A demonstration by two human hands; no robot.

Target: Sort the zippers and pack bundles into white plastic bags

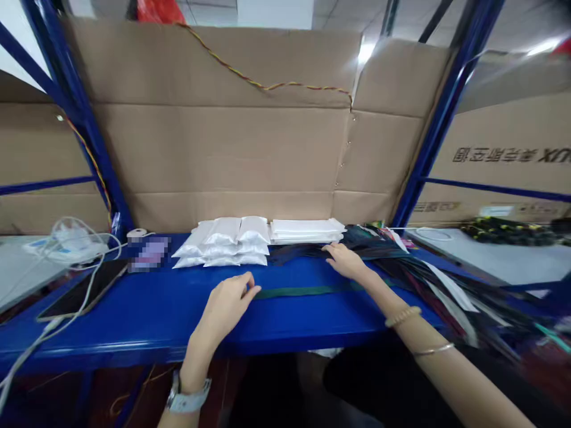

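Observation:
My left hand (226,308) hovers over the front of the blue table, fingers loosely curled and thumb apart from the index finger. Beside its thumb is the left end of a flat green strip (303,291), which runs right towards my forearm. Whether the thumb touches that strip is unclear. Farther back, my right hand (347,261) reaches over dark strips (298,252), its fingers bent and slightly apart at their edge. Just behind its fingertips lies a stack of flat white packets (307,229). Puffy white pouches (223,241) are piled to the left.
A thick bundle of dark strips (414,267) spreads over the table's right side. On the left lie a dark tablet-like device (84,291), a white cable (91,291), a purple item (151,252) and a tape roll (136,233). Cardboard (232,148) and blue posts (82,113) enclose the back.

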